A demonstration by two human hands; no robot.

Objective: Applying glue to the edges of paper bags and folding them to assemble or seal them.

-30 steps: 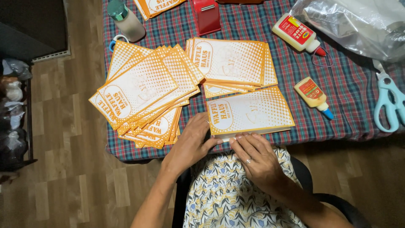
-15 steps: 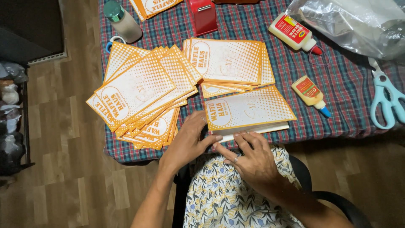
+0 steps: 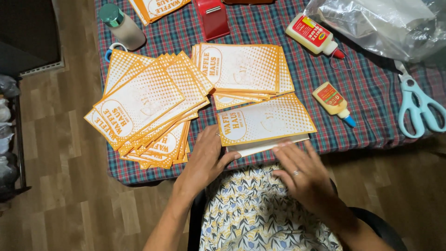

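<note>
Head view looks down on a table (image 3: 371, 97) draped in a red and blue plaid cloth, with the person seated at its near edge in a floral-print garment. Both hands work on one orange-and-white printed paper bag (image 3: 265, 122) that lies flat at that near edge, its white underlayer showing along the lower side. The left hand (image 3: 206, 160) rests at the bag's lower left corner, fingers lightly spread and the thumb touching the white edge; it presses rather than clasps. The right hand (image 3: 302, 172), wearing a ring, lies with fingers held close together and flat, their tips on the white lower edge of the bag; whether a fingertip is tucked under that edge is hard to tell from this angle. To the left of the bag a fanned pile of like bags (image 3: 144, 107) spreads across the table, and just behind it a neater stack of bags (image 3: 244, 69) sits squared up. A small glue bottle with a blue tip (image 3: 332, 102) lies just right of the bag, and a larger glue bottle with a red tip (image 3: 313, 36) lies farther back. Pale blue scissors (image 3: 418, 109) lie near the right end, below a crumpled clear plastic bag (image 3: 376, 23). A red box-like object (image 3: 212, 17) and a green-capped bottle (image 3: 121, 25) stand at the far side.
</note>
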